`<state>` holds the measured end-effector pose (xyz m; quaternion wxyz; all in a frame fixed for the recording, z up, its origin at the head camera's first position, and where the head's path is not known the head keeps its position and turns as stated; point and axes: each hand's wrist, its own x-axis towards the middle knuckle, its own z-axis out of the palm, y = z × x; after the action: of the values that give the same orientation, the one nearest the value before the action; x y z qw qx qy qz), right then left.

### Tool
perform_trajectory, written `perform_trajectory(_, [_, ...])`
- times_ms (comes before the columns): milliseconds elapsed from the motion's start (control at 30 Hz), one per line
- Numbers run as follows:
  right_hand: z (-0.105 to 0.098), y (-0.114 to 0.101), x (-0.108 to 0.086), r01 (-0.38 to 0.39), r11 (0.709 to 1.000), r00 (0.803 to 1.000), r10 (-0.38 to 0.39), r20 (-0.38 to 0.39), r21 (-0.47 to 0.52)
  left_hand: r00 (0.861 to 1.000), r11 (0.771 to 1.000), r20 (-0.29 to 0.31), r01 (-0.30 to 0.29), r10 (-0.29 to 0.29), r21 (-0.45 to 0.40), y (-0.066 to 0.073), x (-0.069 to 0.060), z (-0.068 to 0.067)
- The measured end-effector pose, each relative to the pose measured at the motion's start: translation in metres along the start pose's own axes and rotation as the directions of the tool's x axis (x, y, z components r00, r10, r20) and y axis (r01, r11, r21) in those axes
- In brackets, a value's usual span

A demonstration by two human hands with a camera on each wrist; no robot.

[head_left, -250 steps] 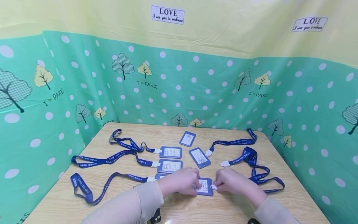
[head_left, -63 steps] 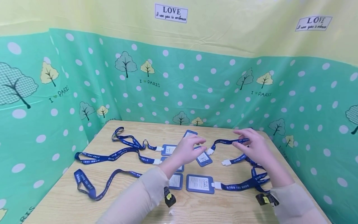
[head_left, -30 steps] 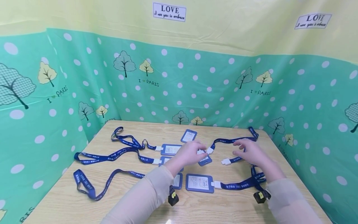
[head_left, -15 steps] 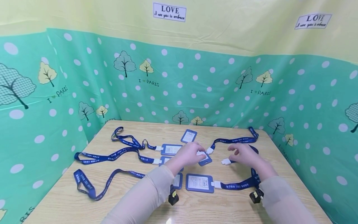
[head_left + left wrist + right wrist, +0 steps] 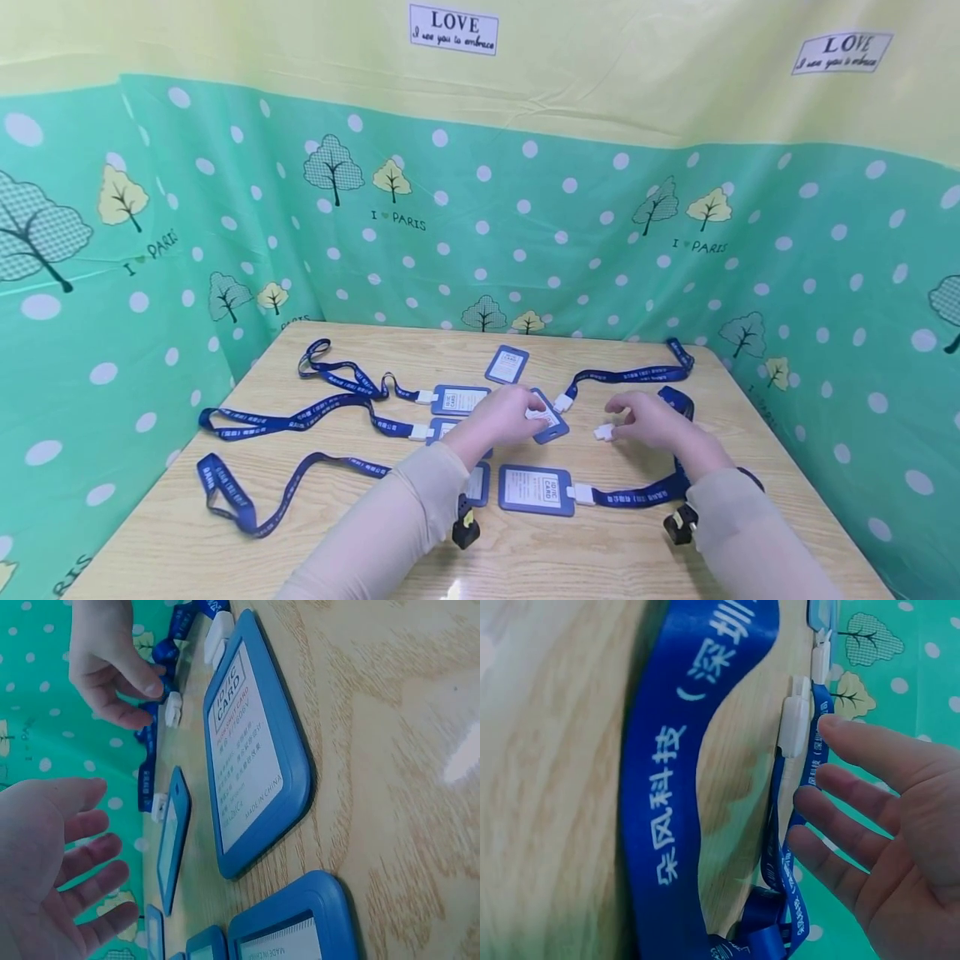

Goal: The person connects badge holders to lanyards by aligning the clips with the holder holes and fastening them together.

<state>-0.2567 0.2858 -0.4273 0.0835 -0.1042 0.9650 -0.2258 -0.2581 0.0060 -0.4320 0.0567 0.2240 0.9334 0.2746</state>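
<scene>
Right now I have the left hand (image 5: 504, 417) above a blue badge (image 5: 551, 421) that lies flat and turned at an angle on the table (image 5: 570, 558); its fingers are loosely spread, bare of any grip, and the left wrist view shows a gap to the badge. My right hand (image 5: 651, 419) hangs relaxed, thumb and fingers apart, just beside a white clip (image 5: 603, 432). Whether a fingertip brushes it I can't tell. That clip's lanyard (image 5: 678, 402) curves back behind the hand.
</scene>
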Motion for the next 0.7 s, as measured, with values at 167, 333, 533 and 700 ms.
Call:
perform_trajectory(167, [0.004, -0.003, 0.000, -0.012, 1.000, 1.000, 0.012, 0.010, 0.012, 1.000, 0.999, 0.016, 0.027, -0.027, -0.019, 0.000, -0.002, 0.001])
perform_trajectory(333, [0.007, -0.003, 0.001, -0.015, 1.000, 1.000, 0.015, 0.020, 0.006, 0.999, 0.999, 0.032, 0.032, -0.031, -0.018, 0.000, -0.002, 0.001])
perform_trajectory(533, [0.011, -0.002, 0.003, -0.023, 1.000, 0.999, 0.023, 0.023, -0.004, 0.999, 1.000, 0.035, 0.026, -0.026, -0.004, -0.003, 0.000, 0.002])
perform_trajectory(700, [0.012, -0.004, 0.002, -0.005, 1.000, 1.000, 0.005, 0.029, -0.013, 0.999, 1.000, 0.040, 0.023, -0.023, -0.013, -0.002, -0.001, 0.002])
